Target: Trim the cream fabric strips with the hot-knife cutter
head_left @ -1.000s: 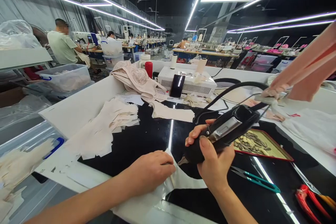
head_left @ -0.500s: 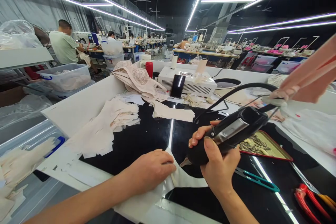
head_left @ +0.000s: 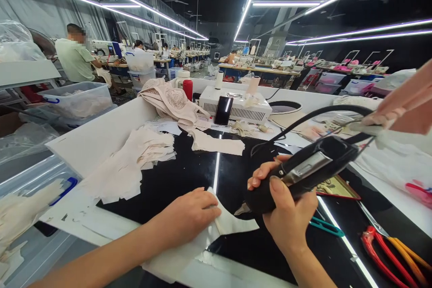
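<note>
My right hand is wrapped round a black handheld tool with a metal plate on its side and a cord at its far end. The tool's tip is just right of a pale fabric piece on the black tabletop. My left hand rests on that fabric's left part, fingers together and pressing on its edge; the thumb is mostly hidden. Another cut piece lies beyond, and a stack of pale pieces sits to the left.
A phone leans on a white box. Lace bra parts are at the back left. To the right lie teal snips, red-handled scissors and a tray. Pink fabric hangs at right. A person sits far left.
My right hand and the tool have shifted slightly right, away from the fabric. The whole view has moved a little, with my left hand still on the fabric.
</note>
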